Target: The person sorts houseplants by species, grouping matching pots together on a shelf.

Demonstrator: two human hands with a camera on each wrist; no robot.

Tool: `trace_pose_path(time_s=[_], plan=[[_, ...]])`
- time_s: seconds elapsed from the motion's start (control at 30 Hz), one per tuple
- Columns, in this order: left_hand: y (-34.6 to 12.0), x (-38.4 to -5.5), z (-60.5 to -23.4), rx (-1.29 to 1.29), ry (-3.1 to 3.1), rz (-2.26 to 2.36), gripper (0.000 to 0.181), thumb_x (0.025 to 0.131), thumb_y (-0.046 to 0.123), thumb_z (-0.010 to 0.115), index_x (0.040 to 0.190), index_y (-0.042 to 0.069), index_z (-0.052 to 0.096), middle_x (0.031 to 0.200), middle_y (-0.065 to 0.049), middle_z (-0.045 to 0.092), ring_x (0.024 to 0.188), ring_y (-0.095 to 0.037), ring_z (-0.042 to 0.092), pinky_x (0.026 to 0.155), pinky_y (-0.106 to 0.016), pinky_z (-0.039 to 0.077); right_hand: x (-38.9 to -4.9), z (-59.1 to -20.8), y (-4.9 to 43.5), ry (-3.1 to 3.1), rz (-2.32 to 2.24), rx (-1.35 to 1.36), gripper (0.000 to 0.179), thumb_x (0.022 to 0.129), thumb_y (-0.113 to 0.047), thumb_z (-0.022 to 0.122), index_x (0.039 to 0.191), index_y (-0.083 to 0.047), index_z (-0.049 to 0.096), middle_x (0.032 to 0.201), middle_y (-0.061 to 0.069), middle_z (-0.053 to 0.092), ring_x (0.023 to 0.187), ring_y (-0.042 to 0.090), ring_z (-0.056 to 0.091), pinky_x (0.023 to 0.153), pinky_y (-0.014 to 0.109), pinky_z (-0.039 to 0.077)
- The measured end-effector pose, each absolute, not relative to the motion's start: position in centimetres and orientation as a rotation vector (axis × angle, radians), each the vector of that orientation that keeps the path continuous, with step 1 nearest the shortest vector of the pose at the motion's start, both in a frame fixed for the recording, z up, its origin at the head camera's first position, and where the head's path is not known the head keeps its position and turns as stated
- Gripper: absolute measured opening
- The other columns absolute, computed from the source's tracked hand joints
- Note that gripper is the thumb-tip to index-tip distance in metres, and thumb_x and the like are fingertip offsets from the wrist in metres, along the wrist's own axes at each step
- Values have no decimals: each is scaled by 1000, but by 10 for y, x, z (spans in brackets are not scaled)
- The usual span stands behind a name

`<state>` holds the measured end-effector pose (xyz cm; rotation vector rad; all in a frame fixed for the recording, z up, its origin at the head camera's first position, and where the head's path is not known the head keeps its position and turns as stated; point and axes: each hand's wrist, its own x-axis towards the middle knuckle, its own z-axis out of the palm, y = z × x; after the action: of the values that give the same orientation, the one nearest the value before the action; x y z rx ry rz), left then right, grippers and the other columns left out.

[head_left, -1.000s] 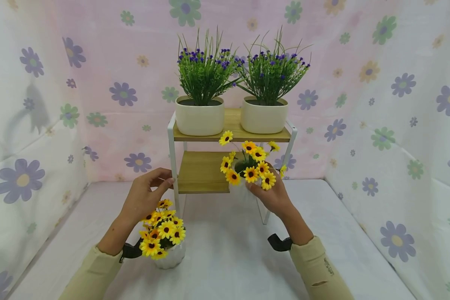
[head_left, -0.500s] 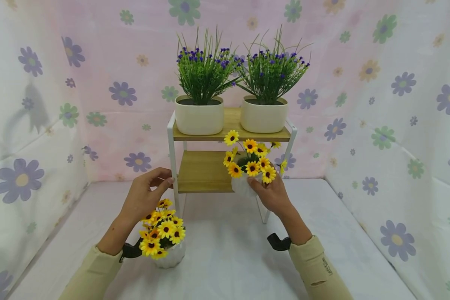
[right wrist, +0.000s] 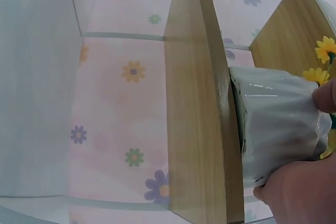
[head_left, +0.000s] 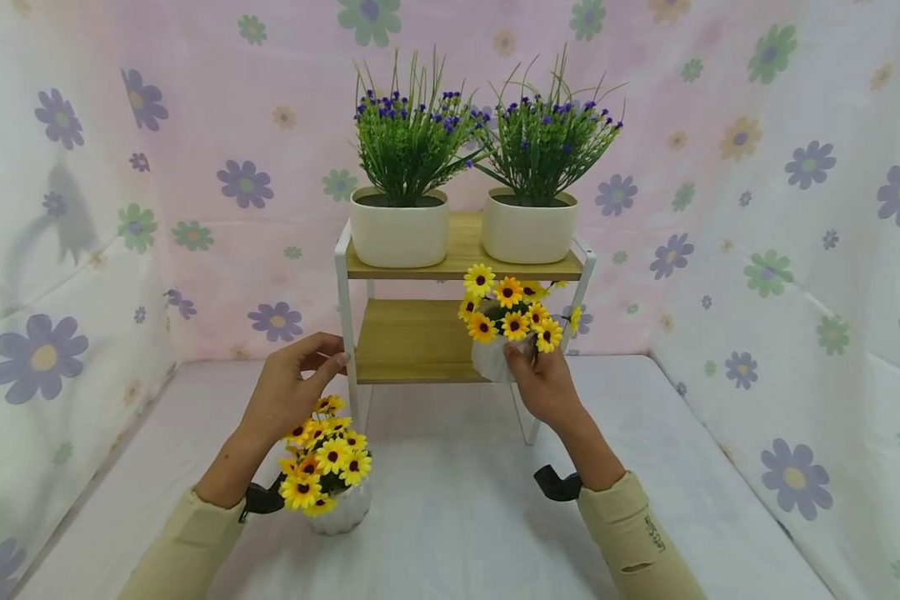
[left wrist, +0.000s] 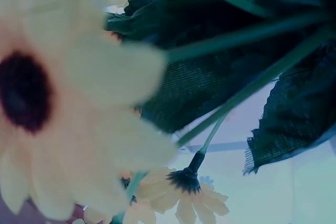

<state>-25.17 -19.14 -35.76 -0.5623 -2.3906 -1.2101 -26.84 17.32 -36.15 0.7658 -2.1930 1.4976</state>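
Note:
My right hand (head_left: 546, 385) grips a white fluted flowerpot (head_left: 491, 354) of yellow artificial daisies (head_left: 515, 325), thumb in front. In the right wrist view the pot (right wrist: 281, 124) is at the front edge of the lower wooden board (right wrist: 197, 103), its base partly over the board; whether it fully touches cannot be told. My left hand (head_left: 288, 383) holds the left front post (head_left: 348, 358) of the two-tier plant stand between thumb and fingers. Below it stands a second white pot (head_left: 342, 508) of yellow daisies (head_left: 332, 457). The left wrist view holds only close, blurred petals (left wrist: 94, 114) and leaves.
Two cream oval planters, the left planter (head_left: 400, 233) and the right planter (head_left: 530, 227), with grass and small purple flowers, stand on the stand's upper board (head_left: 465, 242). A white cloth (head_left: 450, 517) covers the table. Flower-printed curtains (head_left: 217, 125) enclose the back and sides.
My right hand has shifted the held pot slightly to the right and up at the lower board, tipping it more upright. My left hand and the second daisy pot stay where they were.

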Motion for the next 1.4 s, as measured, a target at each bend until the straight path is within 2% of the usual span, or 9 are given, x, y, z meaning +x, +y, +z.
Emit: trace_pose_path(time_s=[0.13, 0.33, 0.4, 0.57, 0.7, 0.77, 0.87, 1.1, 1.4], plan=[[-191, -252, -357, -560, -2396, -1207, 24, 109, 16, 63, 127, 4, 72, 109, -10, 77, 98, -31, 77, 94, -61, 58, -268, -363, 171, -2187, 1504, 750, 50, 111, -8, 52, 157, -9, 33, 155, 6, 42, 146, 16, 35, 128, 45, 26], [-191, -252, -358, -560, -2393, -1206, 23, 109, 17, 63, 126, 6, 72, 109, -9, 77, 97, -30, 77, 93, -60, 59, -268, -365, 170, -2168, 1505, 746, 48, 113, -7, 48, 157, -6, 30, 148, 9, 41, 134, 16, 37, 113, 22, 34], [-191, -252, -358, -560, -2394, -1207, 23, 109, 17, 63, 126, 7, 72, 109, -9, 77, 97, -29, 77, 93, -60, 59, -269, -366, 169, -2151, 1517, 749, 57, 113, -6, 46, 164, -7, 19, 159, 8, 33, 143, 14, 32, 116, 16, 30], [-191, -253, -356, -555, -2395, -1208, 22, 109, 17, 63, 126, 8, 73, 109, -8, 77, 97, -29, 77, 93, -59, 59, -269, -368, 164, -2131, 1462, 695, 64, 114, -9, 45, 168, -11, 11, 154, 9, 33, 134, 14, 41, 108, 15, 40], [-191, -252, -355, -551, -2396, -1208, 22, 109, 17, 63, 126, 8, 73, 109, -9, 77, 98, -29, 76, 93, -59, 59, -266, -369, 158, -2132, 1351, 605, 62, 114, -11, 47, 167, -12, 16, 151, 12, 38, 133, 16, 46, 113, 26, 44], [-191, -251, -355, -552, -2392, -1210, 21, 109, 16, 63, 126, 8, 73, 109, -9, 77, 97, -29, 76, 93, -59, 59, -263, -368, 155, -2132, 1302, 564, 67, 113, -11, 51, 169, -14, 14, 164, 8, 29, 152, 14, 30, 126, 36, 31], [-190, -251, -355, -557, -2386, -1218, 20, 108, 15, 64, 124, 7, 73, 108, -9, 77, 96, -29, 77, 92, -58, 60, -257, -368, 151, -2139, 1226, 499, 75, 108, -8, 59, 168, -14, 16, 166, 9, 29, 158, 17, 26, 127, 47, 28], [-187, -251, -353, -588, -2379, -1224, 21, 108, 16, 64, 124, 5, 73, 108, -8, 76, 95, -26, 76, 91, -54, 60, -226, -361, 139, -2183, 1180, 358, 101, 92, -5, 73, 170, -16, 10, 166, 14, 19, 154, 24, 27, 123, 51, 36], [-191, -246, -354, -577, -2378, -1204, 21, 108, 15, 65, 124, 5, 73, 107, -6, 76, 95, -24, 77, 90, -52, 61, -194, -371, 105, -2160, 1138, 400, 63, 81, -1, 78, 137, 0, 49, 140, 16, 34, 139, 24, 31, 107, 42, 43]])
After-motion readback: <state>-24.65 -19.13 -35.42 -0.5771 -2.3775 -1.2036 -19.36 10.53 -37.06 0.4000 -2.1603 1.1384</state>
